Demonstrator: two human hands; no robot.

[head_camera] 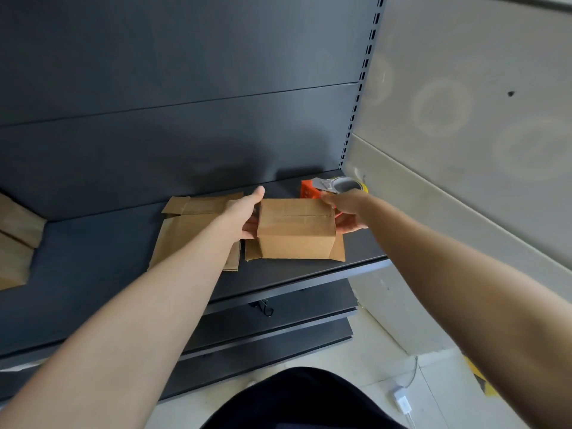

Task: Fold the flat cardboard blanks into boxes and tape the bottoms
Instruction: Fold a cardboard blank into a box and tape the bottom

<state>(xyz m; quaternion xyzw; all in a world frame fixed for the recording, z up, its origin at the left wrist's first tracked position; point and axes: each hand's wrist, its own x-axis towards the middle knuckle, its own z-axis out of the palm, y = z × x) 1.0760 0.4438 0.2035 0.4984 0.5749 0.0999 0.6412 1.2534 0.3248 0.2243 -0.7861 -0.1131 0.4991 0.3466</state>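
The shelf (93, 274) carries all work items. Flat blanks (185, 230) lie beneath the left forearm, outboard of the left hand.

The box (297, 236) stands directly between the two hands, its long axis running left to right from one hand to the other. The closed flap seam faces up, and no tape can be made out on it. Both hands are equally near, one at each end.

The left hand (244, 212) presses straight fingers flat against the left end, thumb raised clear. The right hand (346, 212) grips the right end, with digits hooked over the top edge.

The tape dispenser (337, 185) sits just beyond the right hand. The right hand is judged best placed to take it, while the left hand steadies the box.
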